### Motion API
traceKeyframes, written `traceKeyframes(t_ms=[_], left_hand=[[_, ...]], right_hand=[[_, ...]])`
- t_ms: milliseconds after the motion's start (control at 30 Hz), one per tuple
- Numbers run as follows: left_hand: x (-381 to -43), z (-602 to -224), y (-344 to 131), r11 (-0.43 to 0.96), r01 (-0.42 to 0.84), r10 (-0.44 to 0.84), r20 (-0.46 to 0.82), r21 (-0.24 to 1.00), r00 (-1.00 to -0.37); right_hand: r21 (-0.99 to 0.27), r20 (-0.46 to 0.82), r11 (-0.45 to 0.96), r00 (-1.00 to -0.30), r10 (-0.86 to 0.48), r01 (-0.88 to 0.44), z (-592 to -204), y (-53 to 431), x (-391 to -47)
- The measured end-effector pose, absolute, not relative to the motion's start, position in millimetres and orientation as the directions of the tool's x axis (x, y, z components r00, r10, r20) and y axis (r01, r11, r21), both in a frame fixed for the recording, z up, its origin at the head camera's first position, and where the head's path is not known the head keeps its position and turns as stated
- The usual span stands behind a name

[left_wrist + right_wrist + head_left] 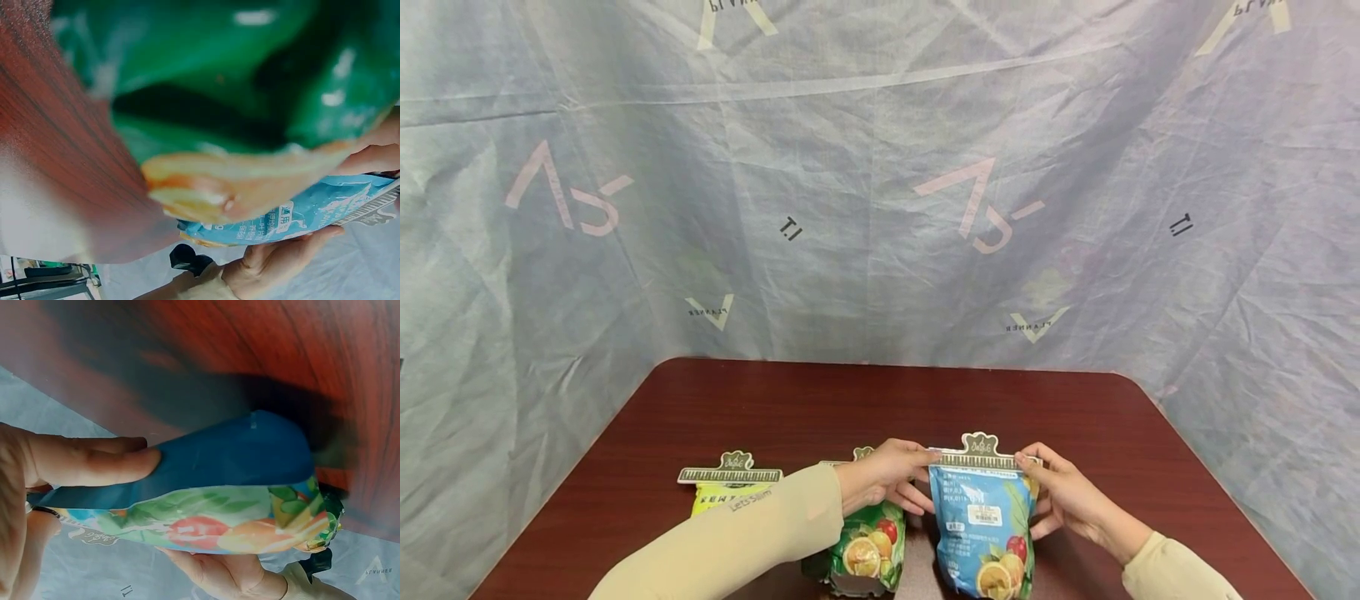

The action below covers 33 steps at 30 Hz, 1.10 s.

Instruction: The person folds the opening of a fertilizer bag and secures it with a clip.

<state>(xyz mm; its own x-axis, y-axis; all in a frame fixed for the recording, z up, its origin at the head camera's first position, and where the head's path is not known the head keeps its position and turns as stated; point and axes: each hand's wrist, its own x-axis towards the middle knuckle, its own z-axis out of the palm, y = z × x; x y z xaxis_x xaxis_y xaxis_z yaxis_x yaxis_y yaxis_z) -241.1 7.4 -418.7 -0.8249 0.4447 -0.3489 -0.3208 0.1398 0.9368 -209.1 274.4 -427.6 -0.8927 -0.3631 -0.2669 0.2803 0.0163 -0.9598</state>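
Note:
A blue pouch (955, 533) with fruit printed on it stands in front of me, a piano-keyboard sealing clip (977, 461) across its top. My left hand (887, 473) pinches the clip's left end, its lower fingers spread beside the pouch. At the opposite end, my right hand (1067, 498) has its thumb on the clip's front, with fingers behind; the right wrist view shows those fingers (94, 462) along the pouch's back. Under my left wrist stands a green fruit pouch (868, 550), which fills much of the left wrist view. Its own clip (863, 454) is partly hidden by my hand.
To the left, a yellow pouch (706, 497) carries a similar keyboard clip (730, 475); my left sleeve (737, 533) covers most of it. The dark red wooden table (880, 400) ends at a grey fabric backdrop (865, 250) behind and at both sides.

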Motion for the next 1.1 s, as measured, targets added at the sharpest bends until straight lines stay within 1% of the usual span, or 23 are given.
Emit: traceKeyframes(t_ms=[167,367,633,867,1100], left_hand=[[-240.4,-421.7,6.6,0.158,-0.339,0.445,-0.373,0.927,-0.814],[-241.2,-426.8,8.0,0.141,-0.373,0.445,-0.395,0.917,-0.803],[-243.0,-429.9,9.2,0.119,-0.407,0.447,-0.415,0.906,-0.793],[-243.8,-427.5,7.9,0.094,-0.448,0.475,-0.436,0.889,-0.765],[-244.4,-426.0,5.9,0.083,-0.478,0.498,-0.452,0.875,-0.740]], right_hand=[[-0.953,-0.289,0.026,-0.880,-0.376,0.301,-432.5,274.6,-209.6],[-0.947,-0.302,0.026,-0.866,-0.398,0.319,-437.3,274.7,-210.0],[-0.942,-0.317,0.030,-0.862,-0.396,0.333,-441.6,275.6,-212.4],[-0.927,-0.358,0.028,-0.856,-0.374,0.375,-446.3,276.1,-216.1],[-0.900,-0.411,0.035,-0.818,-0.402,0.434,-447.7,279.0,-217.7]])
